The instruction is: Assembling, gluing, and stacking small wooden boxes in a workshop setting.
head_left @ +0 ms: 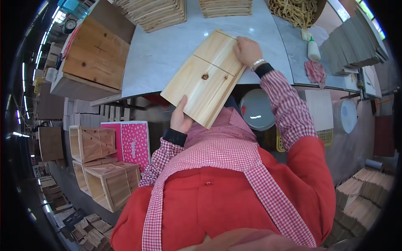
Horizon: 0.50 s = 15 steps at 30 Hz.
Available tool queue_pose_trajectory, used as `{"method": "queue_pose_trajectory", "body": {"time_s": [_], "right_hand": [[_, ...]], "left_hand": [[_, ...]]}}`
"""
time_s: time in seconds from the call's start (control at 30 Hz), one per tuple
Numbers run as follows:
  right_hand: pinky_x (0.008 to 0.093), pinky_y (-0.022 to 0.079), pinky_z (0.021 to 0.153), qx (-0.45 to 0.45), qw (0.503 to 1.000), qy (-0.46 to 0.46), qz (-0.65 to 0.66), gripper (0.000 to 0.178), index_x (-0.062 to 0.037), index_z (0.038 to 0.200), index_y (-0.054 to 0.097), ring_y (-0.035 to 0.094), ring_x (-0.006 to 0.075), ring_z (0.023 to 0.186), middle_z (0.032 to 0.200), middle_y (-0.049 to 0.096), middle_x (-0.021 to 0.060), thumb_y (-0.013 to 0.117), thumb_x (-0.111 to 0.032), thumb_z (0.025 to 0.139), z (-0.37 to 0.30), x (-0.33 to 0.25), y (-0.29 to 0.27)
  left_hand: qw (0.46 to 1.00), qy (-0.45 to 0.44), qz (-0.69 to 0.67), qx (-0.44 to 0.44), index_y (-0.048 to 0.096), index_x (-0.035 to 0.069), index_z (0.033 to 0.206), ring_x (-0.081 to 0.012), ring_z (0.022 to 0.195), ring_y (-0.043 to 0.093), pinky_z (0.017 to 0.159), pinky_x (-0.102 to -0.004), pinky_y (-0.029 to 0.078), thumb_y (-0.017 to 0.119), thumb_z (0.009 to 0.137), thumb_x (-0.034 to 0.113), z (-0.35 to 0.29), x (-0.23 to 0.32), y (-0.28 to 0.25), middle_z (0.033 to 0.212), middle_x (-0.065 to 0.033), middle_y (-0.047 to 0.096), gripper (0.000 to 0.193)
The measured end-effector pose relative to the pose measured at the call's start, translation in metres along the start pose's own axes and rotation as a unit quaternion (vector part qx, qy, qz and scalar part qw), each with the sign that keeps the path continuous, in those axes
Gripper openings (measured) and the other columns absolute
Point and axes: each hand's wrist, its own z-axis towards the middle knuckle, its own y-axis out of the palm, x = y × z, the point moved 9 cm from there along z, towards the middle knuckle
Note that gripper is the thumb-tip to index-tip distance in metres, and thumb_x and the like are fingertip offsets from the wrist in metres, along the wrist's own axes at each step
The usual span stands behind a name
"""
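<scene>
Spanning both hands' fingers: wooden board

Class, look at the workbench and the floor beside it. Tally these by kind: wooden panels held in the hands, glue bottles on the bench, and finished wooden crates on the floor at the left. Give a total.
Wooden panel, held by left hand and right hand: 1
Glue bottle: 1
Wooden crates: 2 clearly seen; a third behind is partly hidden
Total: 4
</scene>
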Motion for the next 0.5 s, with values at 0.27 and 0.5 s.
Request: {"method": "queue_pose_trajectory", "body": {"time_s": [0.27, 0.5], "right_hand": [[0.0437, 0.048, 0.081, -0.114, 0.991, 0.066, 0.004, 0.035, -0.0012, 0.1, 0.061, 0.059, 0.0348, 0.094, 0.096, 0.063, 0.0191, 0.062, -0.029, 0.078, 0.022, -0.055, 0.031], [0.0452, 0.044, 0.09, -0.059, 0.996, 0.04, 0.055, 0.04, -0.0013, 0.106, 0.06, 0.056, 0.0369, 0.103, 0.109, 0.061, 0.0199, 0.067, -0.027, 0.077, -0.011, -0.01, 0.004]], "left_hand": [[0.997, 0.01, 0.044, 0.057, 0.038, 0.0, 0.134, -0.0299, 0.12, 0.05, 0.102, -0.0442, 0.042, 0.06, 0.092, 0.016, -0.032, 0.032, -0.028, 0.13, -0.0155, 0.051, 0.05], [0.994, -0.04, 0.063, 0.079, 0.038, -0.001, 0.134, -0.031, 0.121, 0.05, 0.103, -0.0454, 0.041, 0.059, 0.092, 0.015, -0.025, 0.023, -0.064, 0.131, -0.0172, 0.05, 0.05]]}}
